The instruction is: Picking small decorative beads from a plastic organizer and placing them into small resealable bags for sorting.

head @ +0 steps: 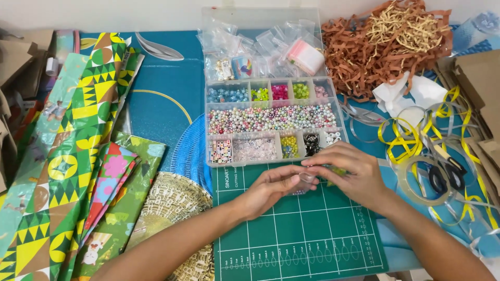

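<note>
A small clear plastic bag is pinched between the fingertips of the left hand and the right hand. It hangs just above the green cutting mat, at 6 o'clock from the bead box. It looks crumpled and see-through, with something small and pinkish at its lower end; its contents are too small to tell.
</note>
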